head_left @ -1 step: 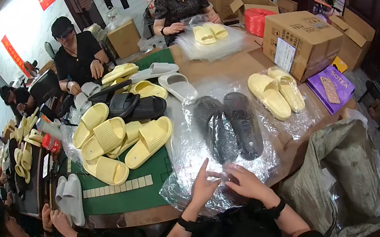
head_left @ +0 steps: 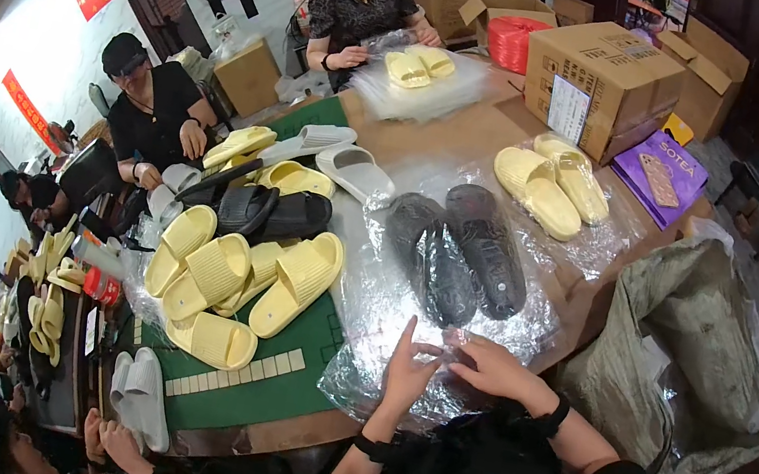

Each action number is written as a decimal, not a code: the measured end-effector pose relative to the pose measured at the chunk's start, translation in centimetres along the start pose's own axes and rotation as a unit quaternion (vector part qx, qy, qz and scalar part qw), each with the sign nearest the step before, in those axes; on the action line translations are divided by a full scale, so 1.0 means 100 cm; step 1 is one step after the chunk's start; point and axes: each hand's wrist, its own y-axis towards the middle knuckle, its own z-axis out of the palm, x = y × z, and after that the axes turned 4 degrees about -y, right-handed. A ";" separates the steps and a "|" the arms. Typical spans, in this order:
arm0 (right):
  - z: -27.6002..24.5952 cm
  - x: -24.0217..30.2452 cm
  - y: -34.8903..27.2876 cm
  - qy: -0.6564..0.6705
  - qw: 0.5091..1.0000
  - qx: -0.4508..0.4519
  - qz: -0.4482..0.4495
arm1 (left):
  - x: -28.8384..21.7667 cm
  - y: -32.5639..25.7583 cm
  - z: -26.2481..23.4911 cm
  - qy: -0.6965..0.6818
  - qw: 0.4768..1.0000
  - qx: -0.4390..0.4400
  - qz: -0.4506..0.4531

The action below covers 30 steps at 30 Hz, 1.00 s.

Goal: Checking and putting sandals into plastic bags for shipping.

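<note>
A pair of dark grey slide slippers (head_left: 487,251) lies side by side in a clear plastic bag (head_left: 368,357) on the table before me. At the bag's near end, my left hand (head_left: 411,375) has its index finger stretched out and its thumb apart, touching the film. My right hand (head_left: 491,366) is close beside it, fingertips closed on the bag's edge; glare partly hides the film there. Left of the bag sits a heap of loose slippers, with a yellow slipper (head_left: 298,286) nearest to it and a black slipper (head_left: 299,216) behind.
Bagged yellow slippers (head_left: 540,189) lie beyond on the right, near a purple bag (head_left: 659,175) and a cardboard box (head_left: 599,88). A woven sack (head_left: 666,338) stands at my right. Co-workers sit across and to the left; grey slippers (head_left: 144,394) lie at the near left edge.
My right fingers have shifted very slightly at the bag's edge, and the glints on the film over the dark slippers differ. My left hand stays in place.
</note>
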 end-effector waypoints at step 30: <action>-0.079 0.039 0.027 0.586 0.737 -0.099 0.322 | -0.231 -0.102 -0.030 0.108 0.895 0.205 0.380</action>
